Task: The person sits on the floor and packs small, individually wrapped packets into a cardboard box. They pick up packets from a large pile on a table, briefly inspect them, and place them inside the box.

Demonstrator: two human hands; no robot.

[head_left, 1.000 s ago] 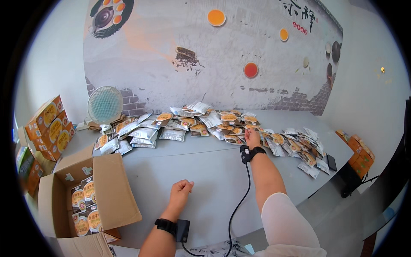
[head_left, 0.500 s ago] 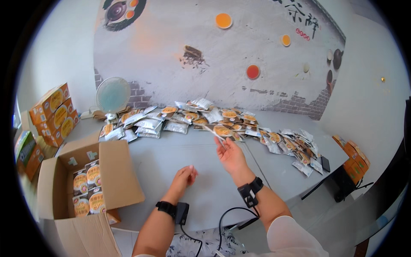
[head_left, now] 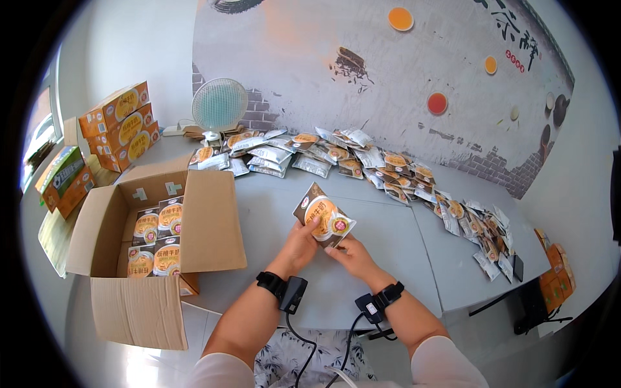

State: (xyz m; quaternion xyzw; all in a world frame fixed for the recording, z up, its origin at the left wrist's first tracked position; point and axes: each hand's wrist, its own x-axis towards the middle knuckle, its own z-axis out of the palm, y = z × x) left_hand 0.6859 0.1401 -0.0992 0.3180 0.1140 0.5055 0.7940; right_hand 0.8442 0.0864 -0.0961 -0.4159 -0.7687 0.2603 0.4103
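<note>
A brown and orange drink sachet (head_left: 323,215) is held up over the table, its printed front facing me and its top tilted to the left. My left hand (head_left: 299,247) is closed on the sachet's lower left edge, thumb across the front. At its lower right corner, my right hand (head_left: 353,257) pinches the same sachet. To the left stands an open cardboard carton (head_left: 212,223) with its flaps folded out. Several similar printed packs (head_left: 167,255) stand in rows inside it.
Loose sachets (head_left: 272,154) lie heaped along the back of the grey table (head_left: 381,284), with another pile (head_left: 475,226) at the right. A fan (head_left: 220,105) stands at the back left beside stacked orange boxes (head_left: 126,129). A phone (head_left: 518,268) lies near the right edge.
My right hand has brought a sachet from the back heap toward me. My left hand has come up and taken hold of it too. The view has shifted left.
</note>
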